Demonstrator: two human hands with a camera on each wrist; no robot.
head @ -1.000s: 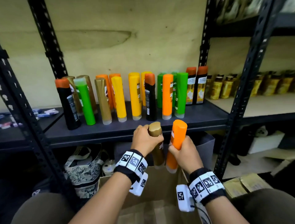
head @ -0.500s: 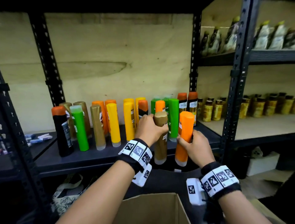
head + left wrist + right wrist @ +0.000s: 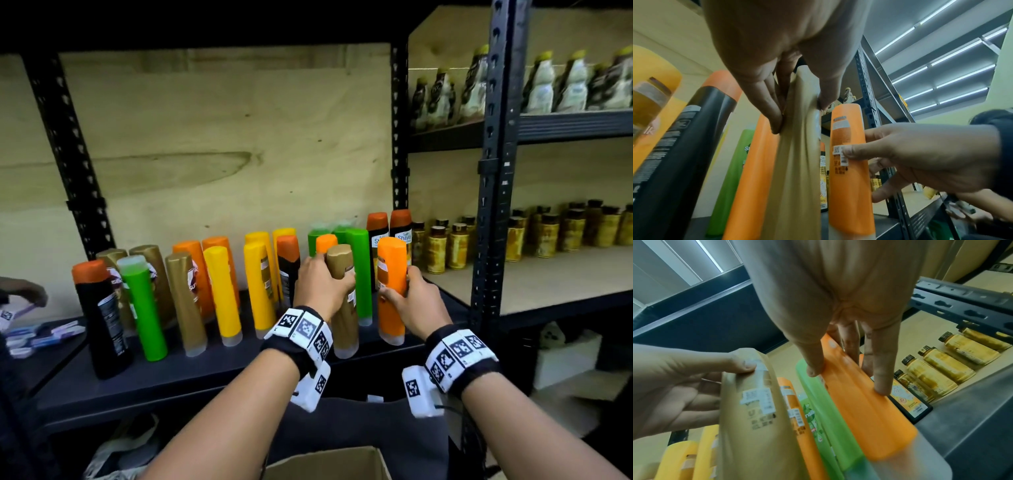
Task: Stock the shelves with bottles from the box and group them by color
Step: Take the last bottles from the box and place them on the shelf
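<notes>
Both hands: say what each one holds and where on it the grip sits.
The left hand grips a gold bottle around its upper body. The right hand grips an orange bottle around its middle.

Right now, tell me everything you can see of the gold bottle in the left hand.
The gold bottle is tall, slim, matte gold plastic, standing cap-down with its flat end up. White barcode stickers and dark print sit on its back. The left hand grips its upper part, thumb on one side, fingers on the other. It is upright at the shelf front, beside the orange bottle; whether its cap rests there is unclear.
</notes>
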